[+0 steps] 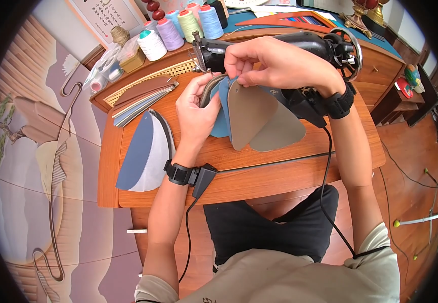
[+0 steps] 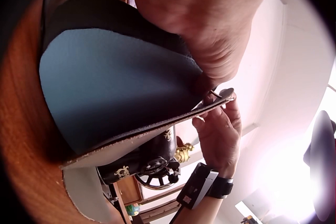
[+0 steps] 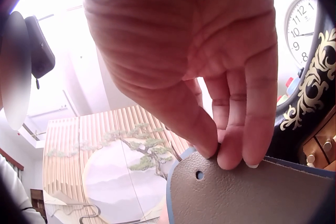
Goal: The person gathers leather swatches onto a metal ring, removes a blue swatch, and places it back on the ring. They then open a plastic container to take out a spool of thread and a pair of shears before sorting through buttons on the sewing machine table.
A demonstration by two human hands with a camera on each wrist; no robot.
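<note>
Several teardrop-shaped leather swatches fan out below both hands in the head view. My left hand (image 1: 197, 107) grips the dark and blue swatches at their upper edges; a blue swatch (image 2: 115, 82) fills much of the left wrist view. My right hand (image 1: 279, 65) pinches the top of a taupe swatch (image 1: 249, 113) between thumb and fingers, with blue showing behind it. A small hole shows near the corner of that taupe swatch (image 3: 252, 195). A grey-green swatch (image 1: 281, 132) hangs lower right, its top hidden behind the taupe one.
A black sewing machine (image 1: 300, 44) stands just behind the hands. On the wooden table (image 1: 178, 190) lie a blue and white swatch stack (image 1: 140, 154) and a brown-topped stack (image 1: 140, 98) at left. Thread spools (image 1: 170, 34) line the back.
</note>
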